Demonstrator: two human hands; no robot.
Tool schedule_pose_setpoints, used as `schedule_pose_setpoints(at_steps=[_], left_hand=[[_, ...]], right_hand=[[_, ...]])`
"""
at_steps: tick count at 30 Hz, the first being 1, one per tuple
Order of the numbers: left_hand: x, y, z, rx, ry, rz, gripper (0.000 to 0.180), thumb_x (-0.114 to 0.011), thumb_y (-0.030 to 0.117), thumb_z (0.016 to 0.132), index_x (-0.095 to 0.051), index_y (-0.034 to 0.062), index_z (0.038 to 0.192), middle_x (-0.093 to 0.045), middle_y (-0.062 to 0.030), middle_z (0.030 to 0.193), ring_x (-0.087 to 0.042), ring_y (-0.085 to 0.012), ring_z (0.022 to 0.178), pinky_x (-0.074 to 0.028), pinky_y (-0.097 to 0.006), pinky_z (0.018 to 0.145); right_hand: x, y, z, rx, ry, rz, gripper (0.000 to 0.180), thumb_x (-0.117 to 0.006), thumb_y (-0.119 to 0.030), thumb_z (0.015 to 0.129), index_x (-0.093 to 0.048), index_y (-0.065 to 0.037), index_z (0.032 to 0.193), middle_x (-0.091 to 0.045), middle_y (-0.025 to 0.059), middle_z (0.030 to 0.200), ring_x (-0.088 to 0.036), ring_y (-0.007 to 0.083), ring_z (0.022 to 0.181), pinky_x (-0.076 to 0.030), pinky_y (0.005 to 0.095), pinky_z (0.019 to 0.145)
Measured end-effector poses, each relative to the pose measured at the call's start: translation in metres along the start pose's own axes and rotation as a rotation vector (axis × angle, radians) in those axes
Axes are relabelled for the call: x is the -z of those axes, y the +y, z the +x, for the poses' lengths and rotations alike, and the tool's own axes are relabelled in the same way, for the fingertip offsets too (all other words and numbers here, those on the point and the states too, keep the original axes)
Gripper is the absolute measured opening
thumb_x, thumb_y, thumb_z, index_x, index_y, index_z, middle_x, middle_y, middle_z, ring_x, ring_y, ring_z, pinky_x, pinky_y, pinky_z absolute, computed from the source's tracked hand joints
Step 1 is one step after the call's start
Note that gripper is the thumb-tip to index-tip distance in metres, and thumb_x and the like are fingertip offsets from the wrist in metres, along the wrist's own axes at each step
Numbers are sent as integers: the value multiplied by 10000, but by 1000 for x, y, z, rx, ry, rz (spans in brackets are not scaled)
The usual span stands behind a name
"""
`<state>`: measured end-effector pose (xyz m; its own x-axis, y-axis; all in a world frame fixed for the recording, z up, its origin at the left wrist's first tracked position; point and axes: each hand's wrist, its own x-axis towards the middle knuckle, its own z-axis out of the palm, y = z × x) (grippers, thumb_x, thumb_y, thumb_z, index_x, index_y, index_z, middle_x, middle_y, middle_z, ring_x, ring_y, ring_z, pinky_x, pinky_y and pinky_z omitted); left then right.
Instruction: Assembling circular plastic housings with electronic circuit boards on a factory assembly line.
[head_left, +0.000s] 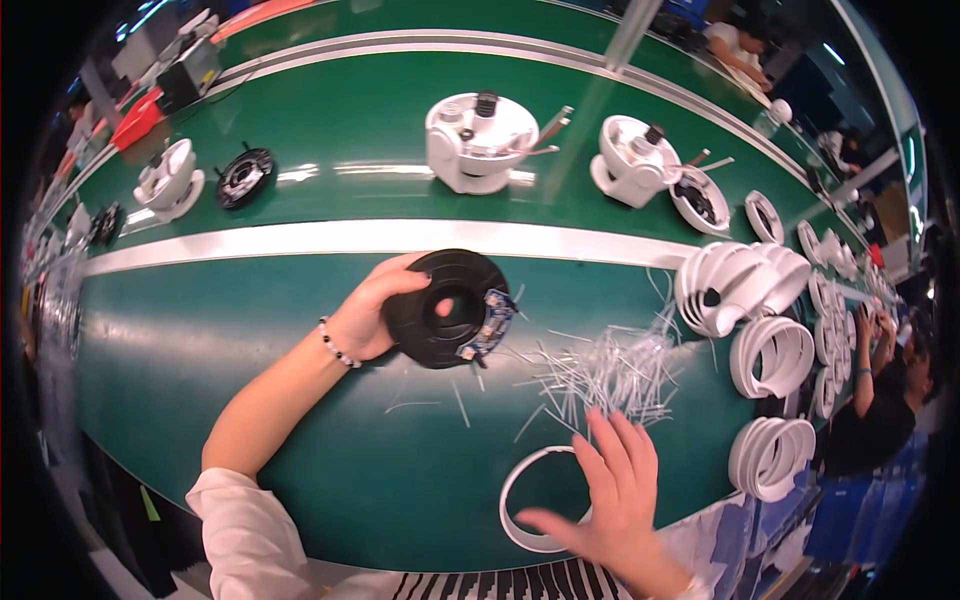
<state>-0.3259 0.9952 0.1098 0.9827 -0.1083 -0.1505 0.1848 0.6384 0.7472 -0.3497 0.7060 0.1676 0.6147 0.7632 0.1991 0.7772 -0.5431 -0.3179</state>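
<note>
My left hand (362,318) grips a black round disc-shaped housing (415,335) by its left edge, raised over the green bench. A fingertip shows through the hole in its middle. A small blue circuit board (492,322) sits at the disc's right edge. Near the front of the bench, my right hand (622,485) is open with fingers spread, partly covering a white plastic ring (510,485). Whether it touches the ring I cannot tell. Just beyond those fingertips lies a loose heap of thin white strips (608,372).
Stacked white rings (772,458) and white shells (735,285) line the right side. Behind a pale rail (380,238), a green conveyor (350,110) carries white camera-like housings (482,150) and a black ring part (245,178). Another person (880,400) works at the far right.
</note>
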Motion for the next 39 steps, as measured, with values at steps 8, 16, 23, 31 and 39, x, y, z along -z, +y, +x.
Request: schedule_pose_setpoints(at_steps=[8, 16, 23, 31, 39], left_hand=[[4, 0, 1, -19, -92, -165, 408, -439, 179, 800, -421, -31, 1149, -531, -123, 1064, -531, -185, 949, -420, -324, 841], [-8, -2, -9, -20, 107, -198, 352, -411, 186, 819, -449, -23, 1100, -538, -113, 1046, -536, -186, 931, -428, -330, 834], [-62, -9, -6, -66, 86, -112, 338, -386, 163, 854, -428, -41, 1122, -521, -125, 1071, -516, -189, 975, -416, -313, 852], [-93, -41, -12, -76, -133, 8, 437, -355, 226, 890, -310, -8, 1256, -409, -87, 1231, -381, -164, 1131, -277, -299, 957], [-75, -23, -17, 158, -65, 95, 791, -149, 662, 781, -254, 75, 1301, -313, -114, 1313, -332, -256, 1189, -254, -410, 989]], right_hand=[[-15, -32, -18, -431, -301, -64, 1129, -705, -586, 454, -212, 47, 1249, -143, 320, 1298, -148, 495, 1186, -150, 663, 840], [-7, -9, -34, -526, -162, 38, 1160, -780, -479, 414, -188, 45, 1263, -217, 279, 1282, -214, 433, 1185, -221, 510, 931], [19, 4, -18, -379, 287, 439, 1121, -818, -330, 436, -160, 1, 1281, -242, 204, 1260, -325, 342, 1133, -318, 455, 893], [-6, 12, 51, -189, 429, 620, 1130, -808, -350, 476, -120, 43, 1281, -269, 190, 1223, -307, 312, 1119, -276, 394, 917], [-25, -6, 64, -134, 367, 668, 1138, -802, -367, 471, -116, 30, 1287, -186, 252, 1297, -267, 355, 1152, -240, 433, 932]])
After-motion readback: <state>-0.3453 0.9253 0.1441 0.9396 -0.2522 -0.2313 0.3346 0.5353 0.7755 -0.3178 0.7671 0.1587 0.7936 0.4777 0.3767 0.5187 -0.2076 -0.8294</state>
